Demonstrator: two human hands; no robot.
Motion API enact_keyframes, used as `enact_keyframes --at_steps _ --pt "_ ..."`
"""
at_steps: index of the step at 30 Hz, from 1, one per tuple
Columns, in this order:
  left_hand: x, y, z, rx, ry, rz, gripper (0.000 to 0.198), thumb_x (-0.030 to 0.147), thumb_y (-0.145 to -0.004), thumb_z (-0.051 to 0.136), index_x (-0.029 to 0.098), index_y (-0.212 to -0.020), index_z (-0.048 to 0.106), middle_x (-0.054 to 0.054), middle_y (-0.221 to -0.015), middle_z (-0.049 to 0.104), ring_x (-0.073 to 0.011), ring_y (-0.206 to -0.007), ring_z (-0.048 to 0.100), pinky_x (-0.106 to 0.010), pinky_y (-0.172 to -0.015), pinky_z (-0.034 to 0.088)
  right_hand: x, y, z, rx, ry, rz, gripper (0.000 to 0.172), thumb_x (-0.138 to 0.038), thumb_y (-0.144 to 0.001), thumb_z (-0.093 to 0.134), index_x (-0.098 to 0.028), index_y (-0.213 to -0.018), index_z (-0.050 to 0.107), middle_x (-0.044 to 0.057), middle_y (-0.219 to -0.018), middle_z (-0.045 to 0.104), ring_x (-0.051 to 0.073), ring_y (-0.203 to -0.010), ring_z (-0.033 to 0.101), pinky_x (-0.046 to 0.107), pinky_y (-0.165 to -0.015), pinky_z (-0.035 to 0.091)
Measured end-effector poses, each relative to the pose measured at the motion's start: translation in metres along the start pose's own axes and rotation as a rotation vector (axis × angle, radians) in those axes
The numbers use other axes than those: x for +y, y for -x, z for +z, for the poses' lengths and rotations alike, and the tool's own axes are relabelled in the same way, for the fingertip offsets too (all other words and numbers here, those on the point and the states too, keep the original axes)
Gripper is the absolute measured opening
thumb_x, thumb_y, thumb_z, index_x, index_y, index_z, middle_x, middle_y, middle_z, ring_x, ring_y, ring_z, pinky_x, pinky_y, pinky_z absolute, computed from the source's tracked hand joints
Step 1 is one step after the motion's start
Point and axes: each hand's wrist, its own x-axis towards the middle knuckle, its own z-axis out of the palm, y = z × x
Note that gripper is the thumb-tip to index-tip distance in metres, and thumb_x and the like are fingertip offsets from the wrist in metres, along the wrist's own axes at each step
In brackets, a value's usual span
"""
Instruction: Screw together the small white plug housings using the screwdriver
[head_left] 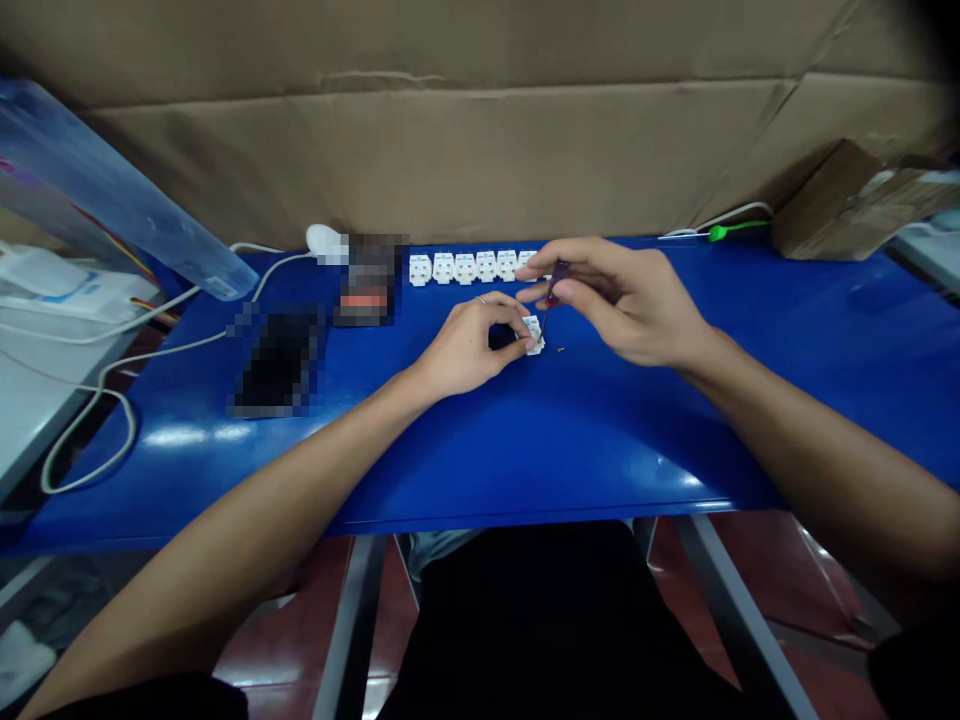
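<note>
My left hand [480, 345] pinches a small white plastic terminal piece [534, 335] against the blue tabletop. Above and to its right, my right hand [622, 295] grips a screwdriver by its dark handle [557, 280]. The thin shaft slants down, its tip at the white piece; whether it sits in a screw I cannot make out. A tiny metal screw [560, 349] lies on the table just right of the piece. Behind my hands stands a row of several similar white pieces [465, 268], its right end partly hidden by my right fingers.
Two blurred dark flat objects, one nearer [276, 362] and one farther [367, 280], lie left on the blue table [465, 460]. White cables [172, 345] trail at the left. A green-handled tool [718, 233] and cardboard box [832, 200] are at the back right; a cardboard wall [495, 160] rises behind.
</note>
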Motion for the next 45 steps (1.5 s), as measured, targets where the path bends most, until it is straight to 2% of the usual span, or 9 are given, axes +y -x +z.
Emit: enact_keyframes --at_steps 5,8,10,13,19,24,32,37,45 --pt "0.0 0.0 0.0 0.0 -0.015 0.004 0.009 0.02 -0.099 0.081 0.025 -0.096 0.087 -0.005 -0.123 0.085 -0.0249 -0.121 0.081 -0.043 -0.114 0.06 -0.001 0.0 0.003 0.228 0.037 0.052 0.019 -0.038 -0.1 0.088 -0.028 -0.116 0.085 0.0 -0.095 0.089 0.023 -0.084 0.089 0.038 -0.079 0.077" --pt "0.001 0.0 0.0 0.003 -0.019 -0.002 0.007 0.02 -0.099 0.082 0.024 -0.097 0.087 -0.005 -0.126 0.084 -0.0239 -0.116 0.082 -0.042 -0.113 0.06 -0.001 0.001 0.007 0.393 0.178 0.051 0.021 -0.042 -0.092 0.096 -0.029 -0.105 0.087 0.001 -0.086 0.087 0.025 -0.075 0.086 0.041 -0.072 0.075" --pt "0.002 0.0 0.0 0.002 -0.018 -0.004 0.006 0.021 -0.1 0.082 0.024 -0.097 0.087 -0.005 -0.125 0.084 -0.0243 -0.116 0.082 -0.043 -0.114 0.06 -0.001 0.001 0.009 0.415 0.252 0.033 0.021 -0.044 -0.092 0.097 -0.029 -0.102 0.087 0.0 -0.084 0.086 0.023 -0.072 0.083 0.041 -0.072 0.075" --pt "0.003 0.0 -0.001 0.005 -0.021 -0.006 0.005 0.023 -0.1 0.083 0.024 -0.098 0.087 -0.006 -0.125 0.084 -0.0248 -0.116 0.082 -0.044 -0.115 0.06 0.002 0.001 0.008 0.332 0.279 -0.037 0.018 -0.042 -0.099 0.09 -0.029 -0.112 0.087 0.0 -0.093 0.088 0.021 -0.077 0.083 0.039 -0.079 0.076" --pt "0.001 0.001 0.0 -0.001 -0.007 0.002 0.006 0.023 -0.1 0.081 0.026 -0.098 0.086 -0.006 -0.121 0.084 -0.0262 -0.122 0.081 -0.045 -0.116 0.06 0.006 0.003 0.001 0.006 0.15 -0.111 0.041 -0.029 -0.114 0.063 -0.029 -0.154 0.069 0.007 -0.148 0.081 0.025 -0.117 0.088 0.043 -0.105 0.073" --pt "0.001 0.0 0.0 0.002 -0.006 0.006 0.006 0.023 -0.101 0.081 0.025 -0.097 0.086 -0.006 -0.12 0.085 -0.0275 -0.125 0.081 -0.046 -0.115 0.061 0.005 0.004 0.003 0.036 -0.032 0.016 0.03 -0.035 -0.111 0.073 -0.029 -0.14 0.074 0.004 -0.125 0.088 0.023 -0.106 0.09 0.037 -0.093 0.076" --pt "0.001 0.0 0.0 0.001 -0.03 -0.017 0.005 0.023 -0.1 0.083 0.025 -0.097 0.086 -0.007 -0.126 0.084 -0.0255 -0.119 0.082 -0.046 -0.114 0.061 0.004 0.005 0.014 0.377 0.161 0.042 0.029 -0.041 -0.089 0.099 -0.028 -0.106 0.08 -0.002 -0.088 0.086 0.021 -0.071 0.085 0.034 -0.067 0.073" --pt "0.0 0.0 -0.004 -0.019 -0.027 -0.024 0.008 0.024 -0.101 0.08 0.025 -0.098 0.087 -0.007 -0.127 0.085 -0.0258 -0.119 0.082 -0.047 -0.115 0.06 0.006 0.004 0.014 0.324 0.23 -0.028 0.029 -0.04 -0.095 0.094 -0.029 -0.12 0.084 -0.002 -0.09 0.087 0.018 -0.071 0.083 0.032 -0.07 0.071" --pt "0.001 -0.001 -0.014 -0.069 0.015 -0.047 0.01 0.03 -0.101 0.079 0.027 -0.1 0.089 -0.007 -0.133 0.085 -0.0285 -0.122 0.082 -0.051 -0.116 0.061 0.005 0.006 0.012 0.131 0.162 -0.076 0.039 -0.033 -0.109 0.07 -0.029 -0.147 0.077 0.003 -0.121 0.089 0.02 -0.095 0.088 0.034 -0.089 0.075"
